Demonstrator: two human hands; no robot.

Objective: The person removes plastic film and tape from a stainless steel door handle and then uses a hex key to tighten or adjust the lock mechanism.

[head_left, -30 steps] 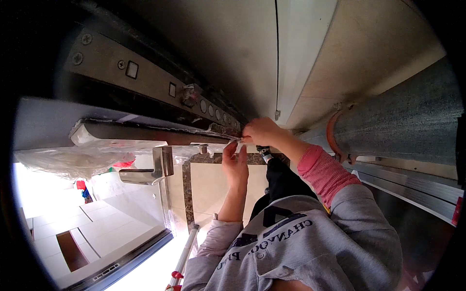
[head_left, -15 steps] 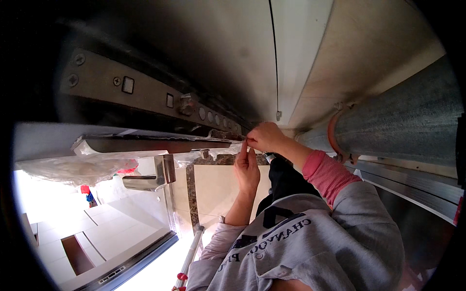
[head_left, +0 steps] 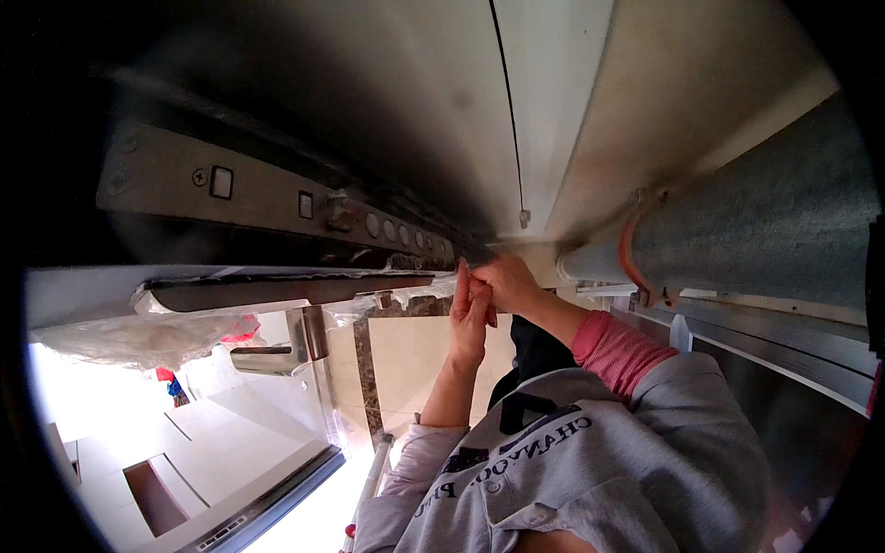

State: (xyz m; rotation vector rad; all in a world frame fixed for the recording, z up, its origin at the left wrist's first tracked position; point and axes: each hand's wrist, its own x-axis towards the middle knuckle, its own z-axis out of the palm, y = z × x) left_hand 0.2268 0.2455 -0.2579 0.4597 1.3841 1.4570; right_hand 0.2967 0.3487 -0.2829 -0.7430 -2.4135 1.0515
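Observation:
Both my hands meet at the far end of a long metal plate (head_left: 263, 189) with square and round holes, set along a dark door frame. My left hand (head_left: 471, 318) has its index finger raised against the edge there, the thumb and other fingers bent in. Pressed close beside it, my right hand (head_left: 510, 284) has its fingers pinched together at the same spot. Whatever lies between the fingertips is too small or hidden to make out.
Below the plate runs a door edge with loose clear plastic film (head_left: 138, 341) and a metal lever handle (head_left: 267, 358). On the right a thick grey pipe (head_left: 756, 217) carries a reddish clamp (head_left: 631, 249). A thin dark cable (head_left: 510, 101) hangs along the pale panel.
My left hand has risen slightly, its fingers bending in against my right hand. My right hand is slightly lower in the picture. The view has shifted a little.

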